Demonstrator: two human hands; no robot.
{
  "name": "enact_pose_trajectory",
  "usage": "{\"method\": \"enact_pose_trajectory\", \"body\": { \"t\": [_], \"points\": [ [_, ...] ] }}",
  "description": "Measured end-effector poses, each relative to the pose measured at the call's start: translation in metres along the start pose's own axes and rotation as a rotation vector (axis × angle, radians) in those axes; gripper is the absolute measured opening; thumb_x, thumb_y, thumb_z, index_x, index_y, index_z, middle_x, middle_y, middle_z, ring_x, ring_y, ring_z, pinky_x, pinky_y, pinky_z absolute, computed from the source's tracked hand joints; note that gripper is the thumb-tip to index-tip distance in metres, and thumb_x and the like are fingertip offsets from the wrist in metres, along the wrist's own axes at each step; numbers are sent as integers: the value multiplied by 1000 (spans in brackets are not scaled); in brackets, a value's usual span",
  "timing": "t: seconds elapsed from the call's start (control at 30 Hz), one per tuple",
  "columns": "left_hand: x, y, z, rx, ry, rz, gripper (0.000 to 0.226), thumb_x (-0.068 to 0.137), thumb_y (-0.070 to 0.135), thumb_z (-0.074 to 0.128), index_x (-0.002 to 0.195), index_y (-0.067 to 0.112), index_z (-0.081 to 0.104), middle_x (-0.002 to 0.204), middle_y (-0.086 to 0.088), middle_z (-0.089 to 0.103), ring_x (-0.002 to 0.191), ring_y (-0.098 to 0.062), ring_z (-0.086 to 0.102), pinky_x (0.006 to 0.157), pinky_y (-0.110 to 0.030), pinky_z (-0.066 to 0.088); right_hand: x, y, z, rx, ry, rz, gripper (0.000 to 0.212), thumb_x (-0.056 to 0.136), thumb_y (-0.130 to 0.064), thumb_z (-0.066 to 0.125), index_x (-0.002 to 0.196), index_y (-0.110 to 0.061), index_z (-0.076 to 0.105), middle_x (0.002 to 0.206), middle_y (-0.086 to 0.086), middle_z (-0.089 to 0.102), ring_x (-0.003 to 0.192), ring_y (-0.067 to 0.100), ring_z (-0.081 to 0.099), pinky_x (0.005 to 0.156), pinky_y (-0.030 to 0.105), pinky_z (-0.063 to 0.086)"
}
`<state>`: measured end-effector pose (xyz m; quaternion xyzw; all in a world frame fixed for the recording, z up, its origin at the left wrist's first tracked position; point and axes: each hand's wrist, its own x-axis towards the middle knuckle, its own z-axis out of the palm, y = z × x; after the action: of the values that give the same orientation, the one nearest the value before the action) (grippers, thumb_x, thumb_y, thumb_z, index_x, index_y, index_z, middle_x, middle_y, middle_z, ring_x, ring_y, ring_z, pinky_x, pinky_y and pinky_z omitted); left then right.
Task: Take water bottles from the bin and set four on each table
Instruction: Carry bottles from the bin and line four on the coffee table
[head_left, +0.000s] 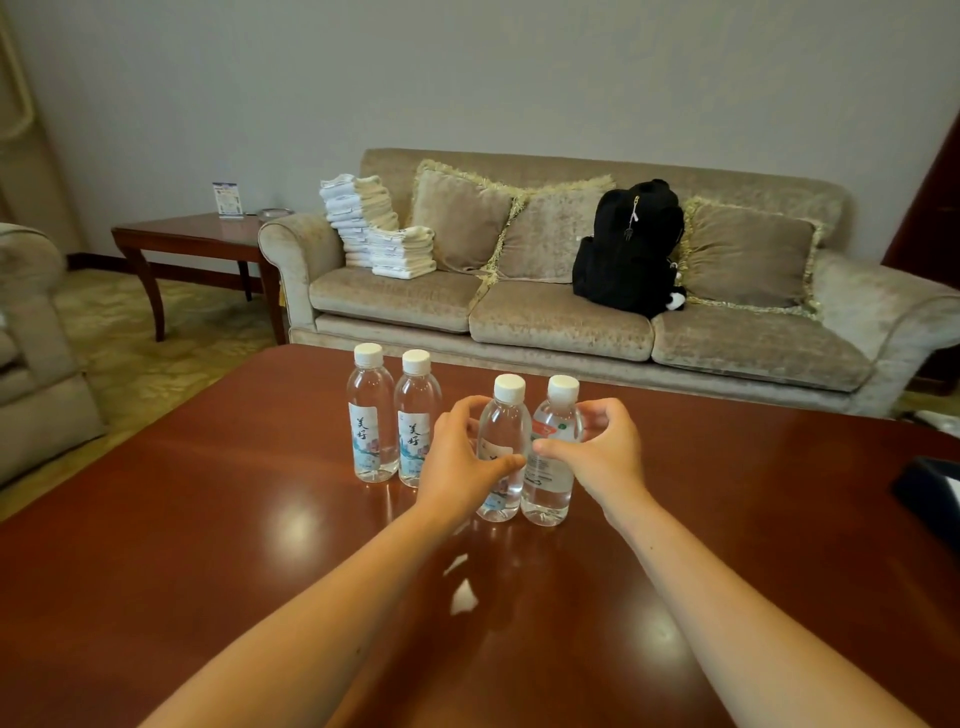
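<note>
The third bottle (503, 426) is gripped by the left hand (457, 462), the fourth bottle (557, 415) by the right hand (605, 457), fingers curled round. Both are stood upright on the counter (208, 519).

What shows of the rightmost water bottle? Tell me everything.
The rightmost bottle is clear plastic with a white screw cap and a white label with small print and a red patch. It stands upright on the brown table, close beside its neighbour. The right hand has it in its grip, thumb in front, fingers behind.
</note>
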<state>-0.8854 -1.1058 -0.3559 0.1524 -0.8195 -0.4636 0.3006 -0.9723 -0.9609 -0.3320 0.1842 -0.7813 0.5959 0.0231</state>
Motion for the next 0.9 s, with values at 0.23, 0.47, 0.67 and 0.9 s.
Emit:
{"method": "enact_pose_trajectory", "body": {
  "t": [0.23,0.47,0.67,0.9],
  "points": [
    [3,1,-4,71,-64,6,76,72,34,85,134,31,41,122,6,50,94,2,52,79,-16,44,1,4,0,-127,-11,-5,67,59,-32,92,110,-27,49,113,-6,57,101,13,59,82,38,54],
    [19,24,-23,267,-174,90,74,83,41,74,145,21,39,141,-1,47,124,-17,51,104,-42,46,4,-24,-20,-124,-271,1,83,72,-20,87,141,-29,42,127,-8,53,117,13,52,95,34,46],
    [48,55,-43,555,-245,293,52,90,37,67,139,25,53,133,-2,59,130,-24,44,105,-36,39,21,-55,-35,-252,-421,-82,52,97,-19,62,146,-23,47,148,-7,48,132,9,45,102,26,37],
    [51,64,-50,752,-262,357,45,93,39,62,137,28,55,125,-1,65,126,-26,40,112,-41,26,27,-56,-34,-565,-378,-195,29,97,-32,60,124,-25,64,129,-4,63,120,17,58,94,34,48]
  ]
}}
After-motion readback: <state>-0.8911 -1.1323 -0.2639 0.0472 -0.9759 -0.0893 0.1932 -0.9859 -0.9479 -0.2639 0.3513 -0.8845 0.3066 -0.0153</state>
